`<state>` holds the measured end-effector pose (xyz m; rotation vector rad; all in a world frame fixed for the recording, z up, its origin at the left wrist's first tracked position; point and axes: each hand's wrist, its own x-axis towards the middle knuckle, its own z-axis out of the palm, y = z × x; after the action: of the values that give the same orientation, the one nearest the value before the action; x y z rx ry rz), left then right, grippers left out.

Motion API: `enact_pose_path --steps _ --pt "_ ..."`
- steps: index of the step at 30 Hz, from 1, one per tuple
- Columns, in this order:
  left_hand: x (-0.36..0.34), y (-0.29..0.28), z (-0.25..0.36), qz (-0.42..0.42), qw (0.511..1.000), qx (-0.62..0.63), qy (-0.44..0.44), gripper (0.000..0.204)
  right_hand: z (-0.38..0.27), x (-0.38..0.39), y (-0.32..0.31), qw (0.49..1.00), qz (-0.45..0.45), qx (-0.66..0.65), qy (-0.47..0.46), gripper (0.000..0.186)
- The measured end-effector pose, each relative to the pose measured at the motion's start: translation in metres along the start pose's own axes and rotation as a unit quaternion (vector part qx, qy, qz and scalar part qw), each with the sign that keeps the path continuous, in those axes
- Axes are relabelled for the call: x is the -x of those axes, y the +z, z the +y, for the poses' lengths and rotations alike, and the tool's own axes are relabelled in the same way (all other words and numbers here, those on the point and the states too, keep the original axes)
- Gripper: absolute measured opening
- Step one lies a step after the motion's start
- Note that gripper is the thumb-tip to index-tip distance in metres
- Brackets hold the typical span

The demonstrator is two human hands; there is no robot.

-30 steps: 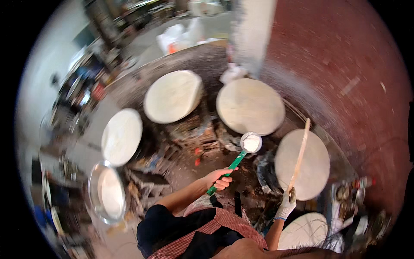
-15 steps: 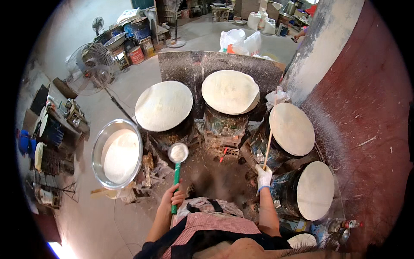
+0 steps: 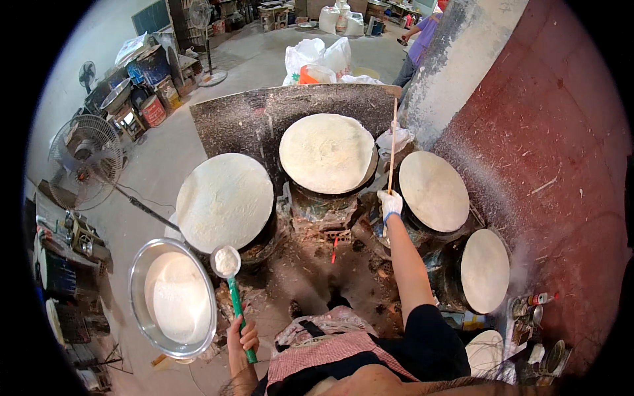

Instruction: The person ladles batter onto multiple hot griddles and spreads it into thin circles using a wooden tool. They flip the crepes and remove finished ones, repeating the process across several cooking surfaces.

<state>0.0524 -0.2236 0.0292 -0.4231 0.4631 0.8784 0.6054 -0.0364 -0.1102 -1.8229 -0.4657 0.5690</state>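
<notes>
In my left hand is a ladle with a green handle; my bare fingers wrap round it. Its small round bowl, coated with pale batter, hangs between the metal basin and the left round griddle. White batter lies in the basin. My gloved right hand grips a thin wooden stick that points up and away, beside the right griddle. Whether a crosspiece sits at its far end I cannot tell. A pale sheet covers the far griddle, its right edge slightly lifted.
Another covered griddle stands at the lower right. A dark board rises behind the griddles, with white bags beyond it. A standing fan is at left; a pillar and a person in purple are at far right.
The view has shifted. My right hand has reached forward with the stick, its arm more outstretched. The ladle has moved left, closer to the basin and the left griddle.
</notes>
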Motion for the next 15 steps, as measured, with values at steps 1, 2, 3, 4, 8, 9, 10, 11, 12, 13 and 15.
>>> enact_pose_path --steps 1,2,3,4,8,9,10,11,12,13,15 --pt "-0.005 0.004 -0.004 0.007 1.0 0.003 0.012 0.035 0.002 -0.027 0.007 1.0 0.01 0.026 -0.014 0.024" --pt "-0.007 0.011 -0.009 0.005 0.999 0.028 0.015 0.036 0.0 -0.044 0.016 0.998 0.017 0.055 -0.019 0.027" --pt "-0.015 0.017 -0.014 -0.015 0.999 0.039 0.027 0.038 -0.002 -0.062 0.021 0.995 0.036 0.088 -0.022 0.029" --pt "-0.019 0.019 -0.022 -0.035 0.997 0.056 0.033 0.039 -0.009 -0.072 0.032 0.991 0.047 0.12 -0.023 0.03" --pt "-0.033 0.032 -0.039 -0.053 0.993 0.063 0.089 0.04 -0.06 -0.082 0.077 0.989 0.048 0.135 0.034 0.044" --pt "-0.039 0.036 -0.038 -0.058 0.992 0.064 0.091 0.04 -0.06 -0.087 0.084 0.985 0.039 0.165 0.021 0.044" --pt "-0.045 0.04 -0.042 -0.061 0.992 0.072 0.089 0.04 -0.058 -0.092 0.086 0.979 0.032 0.2 0.006 0.043" --pt "-0.05 0.044 -0.045 -0.064 0.991 0.08 0.086 0.04 -0.057 -0.098 0.09 0.973 0.028 0.23 -0.008 0.043" --pt "-0.056 0.05 -0.046 -0.018 0.99 0.098 0.102 0.039 -0.049 -0.107 0.091 0.967 0.011 0.253 -0.02 0.041" --pt "-0.061 0.054 -0.047 -0.017 0.99 0.1 0.1 0.039 -0.047 -0.114 0.093 0.964 0.0 0.265 -0.03 0.038" --pt "-0.068 0.061 -0.047 -0.014 0.99 0.102 0.092 0.039 -0.04 -0.126 0.093 0.955 -0.02 0.293 -0.048 0.032"
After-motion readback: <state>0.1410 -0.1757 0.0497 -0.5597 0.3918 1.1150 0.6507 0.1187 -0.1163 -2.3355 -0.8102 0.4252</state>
